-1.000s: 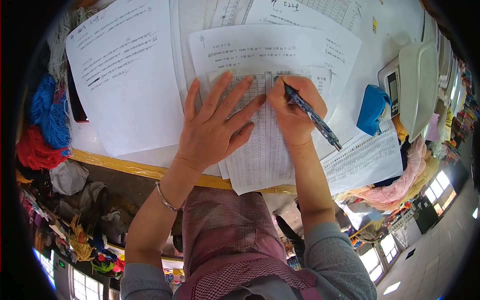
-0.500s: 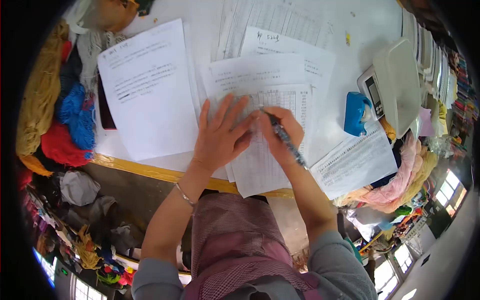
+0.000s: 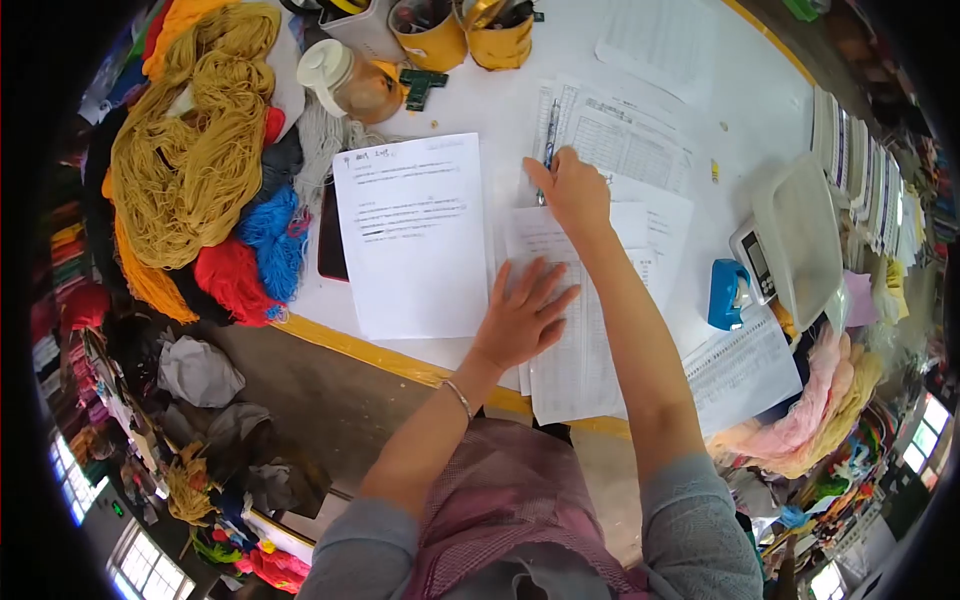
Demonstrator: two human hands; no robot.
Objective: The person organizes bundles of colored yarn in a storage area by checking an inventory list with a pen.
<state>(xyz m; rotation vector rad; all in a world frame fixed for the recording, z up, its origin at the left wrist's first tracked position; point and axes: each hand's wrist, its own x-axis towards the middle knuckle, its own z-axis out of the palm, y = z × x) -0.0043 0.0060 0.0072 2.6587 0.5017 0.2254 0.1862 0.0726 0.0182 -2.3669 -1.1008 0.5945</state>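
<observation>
Your white table (image 3: 765,130) has a yellow edge; tan yarn (image 3: 200,130) lies at ten o'clock, a blue dispenser (image 3: 730,294) at three, dim floor (image 3: 300,370) below. Your left hand (image 3: 522,315) is open, its fingers apart, on the papers (image 3: 580,350). Your right hand (image 3: 578,195) pinches the pen (image 3: 552,130) near one o'clock, fingers curled.

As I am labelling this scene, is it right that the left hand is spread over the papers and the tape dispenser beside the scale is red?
Not quite: the head view shows that the tape dispenser beside the scale is blue, not red. The left hand is indeed spread over the papers.
</observation>
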